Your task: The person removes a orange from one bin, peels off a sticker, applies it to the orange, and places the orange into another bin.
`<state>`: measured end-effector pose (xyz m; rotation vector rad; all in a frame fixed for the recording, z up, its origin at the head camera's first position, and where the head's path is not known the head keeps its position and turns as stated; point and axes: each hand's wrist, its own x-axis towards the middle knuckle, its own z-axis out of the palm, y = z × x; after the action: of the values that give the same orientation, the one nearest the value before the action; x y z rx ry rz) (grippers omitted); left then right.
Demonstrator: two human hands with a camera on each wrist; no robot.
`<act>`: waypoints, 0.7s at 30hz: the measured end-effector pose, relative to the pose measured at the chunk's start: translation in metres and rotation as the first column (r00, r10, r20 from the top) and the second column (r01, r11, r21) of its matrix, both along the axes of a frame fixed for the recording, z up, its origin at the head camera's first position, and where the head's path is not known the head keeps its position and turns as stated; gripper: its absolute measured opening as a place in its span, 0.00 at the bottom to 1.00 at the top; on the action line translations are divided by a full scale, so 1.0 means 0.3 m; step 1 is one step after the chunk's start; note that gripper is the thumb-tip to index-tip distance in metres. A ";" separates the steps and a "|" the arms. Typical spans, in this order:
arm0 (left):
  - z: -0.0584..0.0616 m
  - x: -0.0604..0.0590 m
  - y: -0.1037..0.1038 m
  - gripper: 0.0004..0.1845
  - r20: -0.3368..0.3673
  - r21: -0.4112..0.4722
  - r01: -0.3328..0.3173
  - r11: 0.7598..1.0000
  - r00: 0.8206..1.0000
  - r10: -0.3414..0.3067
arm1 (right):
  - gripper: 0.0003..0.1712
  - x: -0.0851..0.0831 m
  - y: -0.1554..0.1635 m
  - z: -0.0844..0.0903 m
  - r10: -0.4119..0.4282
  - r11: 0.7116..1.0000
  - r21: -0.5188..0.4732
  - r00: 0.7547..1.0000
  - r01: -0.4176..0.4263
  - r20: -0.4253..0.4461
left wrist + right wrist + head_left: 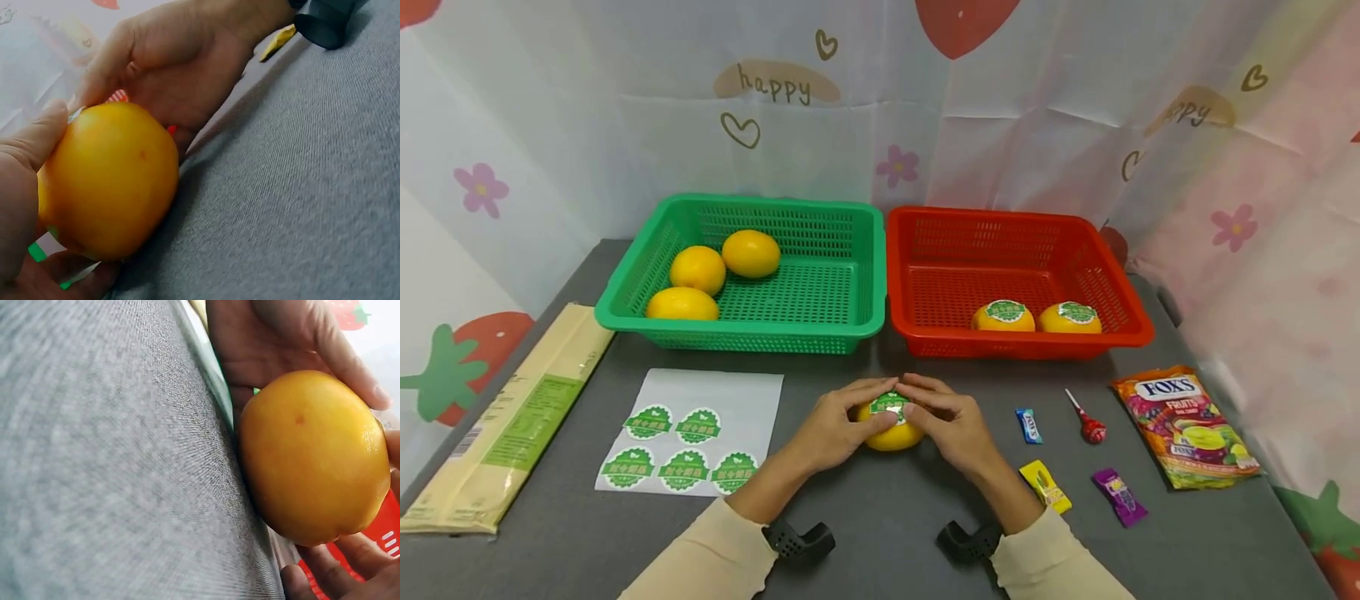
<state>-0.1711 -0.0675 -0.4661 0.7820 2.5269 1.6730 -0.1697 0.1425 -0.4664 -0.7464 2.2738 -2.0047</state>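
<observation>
An orange (pixel 891 437) rests on the grey tabletop between both hands, with a round green-and-white sticker (pixel 889 405) on its top. My left hand (pixel 837 427) grips it from the left, thumb on the sticker's edge. From the right, my right hand (pixel 953 421) holds it too, thumb likewise at the sticker. In the left wrist view the bare yellow side of the orange (pixel 112 181) shows between thumb and fingers. The right wrist view shows the orange (pixel 315 459) against the cloth, fingers curled beneath and behind it. A white sticker sheet (pixel 715 392) with several green stickers lies left of the hands.
Behind stand a green basket (pixel 868 308) with three plain oranges and a red basket (pixel 917 329) with two stickered ones. A long beige packet (pixel 512 425) lies far left. Rightward are a lollipop (pixel 1092 429), small wrapped candies (pixel 1118 496) and a FOX'S candy bag (pixel 1186 429).
</observation>
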 end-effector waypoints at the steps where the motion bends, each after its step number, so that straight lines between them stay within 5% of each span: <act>1: 0.003 -0.004 0.000 0.27 0.005 -0.008 0.000 1.000 1.000 0.000 | 0.17 -0.003 0.003 0.009 -0.011 1.000 0.017 1.000 0.011 0.009; 4: 0.009 -0.010 -0.003 0.28 0.037 -0.015 0.003 1.000 0.999 -0.002 | 0.16 -0.004 0.020 0.046 -0.072 0.992 0.106 0.997 0.071 0.004; 7: 0.013 -0.012 -0.010 0.27 0.065 -0.004 0.000 1.000 0.998 0.000 | 0.15 0.016 0.048 0.144 -0.159 0.962 0.213 0.985 0.169 -0.066; 15: 0.018 -0.016 -0.013 0.26 0.104 0.005 -0.025 1.000 0.994 0.025 | 0.16 -0.020 0.275 0.351 -0.254 0.902 0.270 0.920 0.337 -0.299; 21: 0.014 -0.014 -0.005 0.26 0.109 0.013 -0.021 1.000 0.994 0.020 | 0.18 -0.065 0.444 0.446 -0.346 0.816 0.346 0.871 0.463 -0.348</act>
<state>-0.1753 -0.0691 -0.4619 0.6486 2.4610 1.6915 -0.1893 0.2757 -0.3325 -0.5489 3.1148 -1.4888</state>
